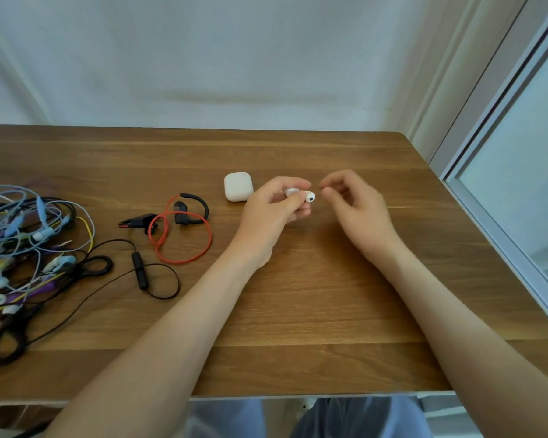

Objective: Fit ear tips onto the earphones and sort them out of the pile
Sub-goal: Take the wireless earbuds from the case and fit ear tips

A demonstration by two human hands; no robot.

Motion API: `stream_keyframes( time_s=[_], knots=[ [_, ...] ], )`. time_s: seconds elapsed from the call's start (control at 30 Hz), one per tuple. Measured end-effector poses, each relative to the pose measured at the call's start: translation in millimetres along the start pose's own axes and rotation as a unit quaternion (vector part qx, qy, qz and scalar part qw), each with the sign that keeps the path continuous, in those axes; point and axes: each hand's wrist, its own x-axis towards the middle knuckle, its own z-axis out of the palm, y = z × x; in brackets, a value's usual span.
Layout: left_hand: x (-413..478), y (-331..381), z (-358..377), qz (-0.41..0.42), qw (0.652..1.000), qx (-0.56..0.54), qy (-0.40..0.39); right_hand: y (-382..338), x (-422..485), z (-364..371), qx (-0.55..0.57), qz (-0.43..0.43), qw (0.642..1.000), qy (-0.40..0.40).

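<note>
Over a wood-grain table (298,311), a smooth white earbud (308,196) is being pinched in the left hand (272,213). Its long axis is level and its rounded end is pointing right toward the right hand (358,213), whose fingertips are being curled together; anything between them cannot be told. A rounded white case (238,186) is lying just beside.

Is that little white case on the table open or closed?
Closed. The white earbud case lies flat on the table, its lid down, no interior showing.

One earbud (308,196), one case (238,186), two neckbands (184,245) (139,270), one pile (19,248)
</note>
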Motion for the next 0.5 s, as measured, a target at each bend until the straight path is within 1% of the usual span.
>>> stream_keyframes(
  time_s=[0.07, 0.1, 0.17, 0.3, 0.37, 0.5],
  knots=[
    [0.1, 0.1, -0.6, -0.002, 1.000, -0.015, -0.015, -3.7, -4.3, 4.7, 0.051, 0.000, 0.997, -0.062],
    [-0.1, -0.4, -1.1, -0.002, 1.000, -0.013, -0.022, -4.2, -4.7, 4.2, 0.076, 0.004, 0.994, -0.076],
    [0.0, -0.9, -1.8, -0.002, 1.000, 0.002, -0.031, -3.7, -4.0, 2.2, 0.094, 0.001, 0.993, -0.077],
    [1.0, -2.4, -1.4, -0.003, 0.998, 0.056, -0.034, -1.7, -4.3, 4.8, 0.057, -0.008, 0.996, -0.069],
    [1.2, -3.0, -0.7, 0.005, 0.997, 0.074, -0.037, -0.5, -3.7, 5.5, 0.050, 0.001, 0.997, -0.063],
    [-0.2, -4.2, -1.1, 0.014, 0.996, 0.075, -0.035, -0.8, -2.9, 4.8, 0.042, 0.028, 0.996, -0.074]
  ],
)
